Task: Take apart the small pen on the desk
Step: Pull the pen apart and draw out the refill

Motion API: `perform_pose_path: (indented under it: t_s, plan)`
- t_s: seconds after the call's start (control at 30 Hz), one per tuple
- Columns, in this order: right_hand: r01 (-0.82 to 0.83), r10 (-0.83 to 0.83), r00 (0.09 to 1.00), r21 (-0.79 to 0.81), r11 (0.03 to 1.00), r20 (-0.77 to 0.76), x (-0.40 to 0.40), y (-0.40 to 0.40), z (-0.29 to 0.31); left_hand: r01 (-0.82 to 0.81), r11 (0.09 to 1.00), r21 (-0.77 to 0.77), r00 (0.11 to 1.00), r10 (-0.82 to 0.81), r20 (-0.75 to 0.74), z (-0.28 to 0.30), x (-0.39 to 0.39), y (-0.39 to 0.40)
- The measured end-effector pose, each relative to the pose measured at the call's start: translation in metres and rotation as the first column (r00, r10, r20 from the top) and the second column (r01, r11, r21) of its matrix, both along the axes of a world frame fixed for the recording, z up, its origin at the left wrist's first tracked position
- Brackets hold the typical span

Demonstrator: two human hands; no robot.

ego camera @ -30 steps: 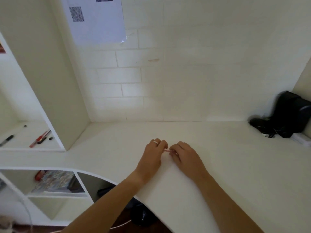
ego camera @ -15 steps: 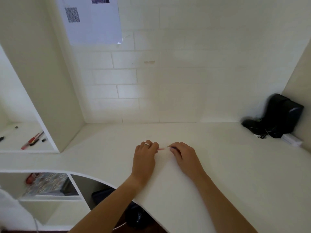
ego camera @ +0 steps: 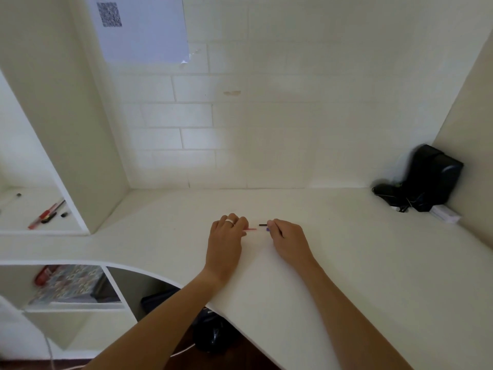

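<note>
Head view, frame centre: left hand (ego camera: 226,236) pinches thin pink pen tube (ego camera: 250,229), right hand (ego camera: 286,237) pinches slim black refill piece (ego camera: 262,225), parts just separated over white surface (ego camera: 373,263); next, probably set both down.

light: soft, even | shadows: faint | edges: wide-angle bowing, slight blur
</note>
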State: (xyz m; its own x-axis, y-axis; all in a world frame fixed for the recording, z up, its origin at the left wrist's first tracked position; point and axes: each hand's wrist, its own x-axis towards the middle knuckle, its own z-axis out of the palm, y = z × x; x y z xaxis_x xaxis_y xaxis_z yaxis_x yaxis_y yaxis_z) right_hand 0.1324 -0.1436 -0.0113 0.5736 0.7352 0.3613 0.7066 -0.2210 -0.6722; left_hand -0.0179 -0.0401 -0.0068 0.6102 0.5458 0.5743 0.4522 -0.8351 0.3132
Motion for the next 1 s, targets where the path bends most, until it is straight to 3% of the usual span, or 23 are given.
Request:
perform_pose_path:
  t_s: [0.3, 0.7, 1.0]
  plan:
    - [0.02, -0.016, 0.998, -0.059, 0.998, 0.057, 0.0031, 0.0034, -0.0009, 0.073, 0.997, 0.018, 0.997, -0.073, 0.013, -0.0072, 0.0033, 0.0056]
    - [-0.03, 0.03, 0.997, 0.006, 1.0, 0.066, 0.0022, 0.0005, 0.004, 0.119, 0.993, -0.017, 0.993, -0.119, 0.005, -0.0076, 0.0049, 0.0094]
    - [0.002, -0.012, 0.988, -0.065, 0.998, -0.156, -0.0009, 0.0004, 0.0074, 0.071, 0.997, -0.003, 0.997, -0.071, 0.03, 0.0011, 0.0012, -0.0001]
